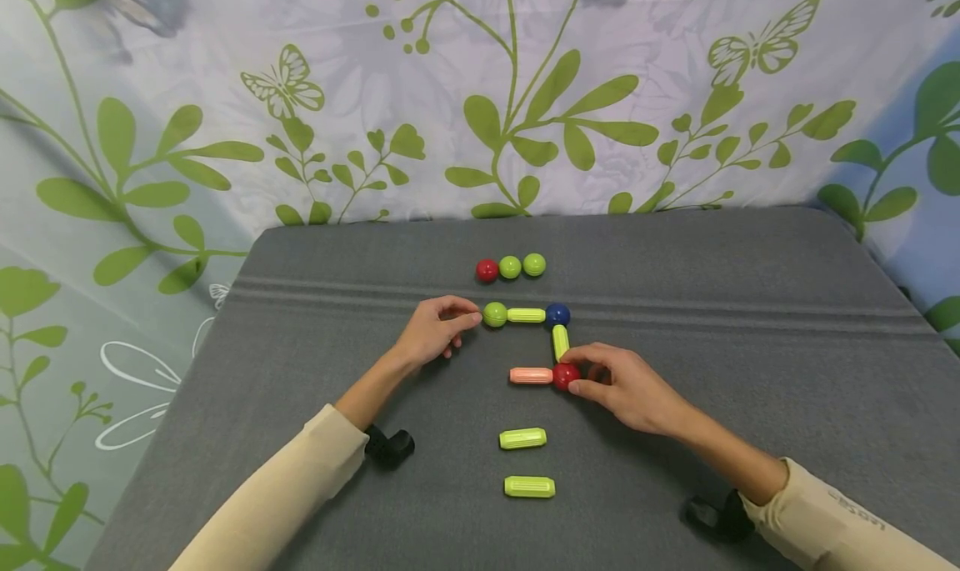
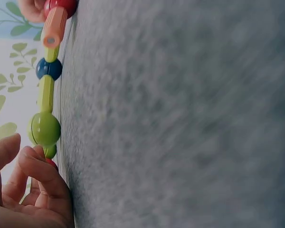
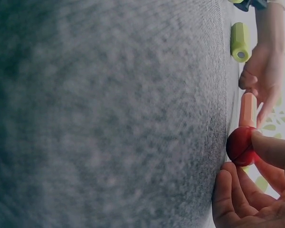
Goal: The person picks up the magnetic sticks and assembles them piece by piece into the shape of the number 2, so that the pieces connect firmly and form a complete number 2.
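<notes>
In the head view a joined chain lies on the table: a green ball [image 1: 495,314], a yellow-green rod [image 1: 527,315], a blue ball [image 1: 557,315], a second yellow-green rod [image 1: 560,343], a red ball [image 1: 566,377] and a salmon rod [image 1: 531,376] pointing left. My right hand [image 1: 617,385] pinches the red ball between thumb and fingers, as the right wrist view also shows. Just left of the green ball is my left hand [image 1: 441,328], its fingers loosely bent. In the left wrist view its thumb [image 2: 5,149] stands apart from the fingers, with nothing between them.
Behind the chain, a loose red ball [image 1: 487,271] and two green balls [image 1: 510,267] sit in a row. Nearer the front lie two separate yellow-green rods [image 1: 522,438], one below the other. The grey cloth-covered table [image 1: 337,262] meets a leaf-patterned curtain [image 1: 360,96].
</notes>
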A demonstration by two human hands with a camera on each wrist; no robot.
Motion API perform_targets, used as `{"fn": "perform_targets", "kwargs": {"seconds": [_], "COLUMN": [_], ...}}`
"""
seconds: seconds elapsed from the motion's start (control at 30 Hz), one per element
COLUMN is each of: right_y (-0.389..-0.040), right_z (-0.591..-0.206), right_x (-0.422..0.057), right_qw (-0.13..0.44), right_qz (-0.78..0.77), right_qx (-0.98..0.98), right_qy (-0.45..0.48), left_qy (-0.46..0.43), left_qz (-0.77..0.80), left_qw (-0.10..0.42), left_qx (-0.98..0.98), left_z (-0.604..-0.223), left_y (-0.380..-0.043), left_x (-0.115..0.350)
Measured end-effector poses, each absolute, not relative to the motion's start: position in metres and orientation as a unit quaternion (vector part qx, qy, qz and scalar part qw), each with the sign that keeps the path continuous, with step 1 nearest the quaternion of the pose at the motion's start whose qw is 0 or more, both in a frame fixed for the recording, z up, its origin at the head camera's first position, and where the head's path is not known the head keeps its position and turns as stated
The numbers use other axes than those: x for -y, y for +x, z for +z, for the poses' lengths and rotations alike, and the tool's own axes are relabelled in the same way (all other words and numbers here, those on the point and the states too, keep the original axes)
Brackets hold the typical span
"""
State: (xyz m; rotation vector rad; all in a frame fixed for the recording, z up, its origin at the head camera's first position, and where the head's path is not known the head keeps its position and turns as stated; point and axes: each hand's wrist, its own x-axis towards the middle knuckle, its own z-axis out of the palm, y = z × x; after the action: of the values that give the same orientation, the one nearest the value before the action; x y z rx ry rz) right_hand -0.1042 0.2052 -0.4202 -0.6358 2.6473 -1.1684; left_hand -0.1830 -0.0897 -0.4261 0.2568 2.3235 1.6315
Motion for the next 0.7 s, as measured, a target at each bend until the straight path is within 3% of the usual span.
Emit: {"fn": "perform_targets", "kwargs": {"seconds": [0.23,0.53,0.7], "right_y": [-0.104,-0.104,-0.104], "right_z": [-0.42,-0.418,-0.419], "right_x": [-0.206,-0.206,-0.205], "right_qw": [0.092,0.093,0.089], "right_qz": [-0.395,-0.396,-0.395], "right_qx": [-0.889,-0.889,-0.889], "right_qy": [-0.212,-0.211,-0.213], "left_qy": [0.077,0.096,0.079], "left_qz": [0.567,0.513,0.519], "left_qw": [0.145,0.063,0.051], "left_qx": [-0.807,-0.851,-0.849], "left_z": [-0.425,-0.42,-0.417], "left_y": [-0.191,-0.202,-0.211], "left_x": [0.088,0.081,0.077]}}
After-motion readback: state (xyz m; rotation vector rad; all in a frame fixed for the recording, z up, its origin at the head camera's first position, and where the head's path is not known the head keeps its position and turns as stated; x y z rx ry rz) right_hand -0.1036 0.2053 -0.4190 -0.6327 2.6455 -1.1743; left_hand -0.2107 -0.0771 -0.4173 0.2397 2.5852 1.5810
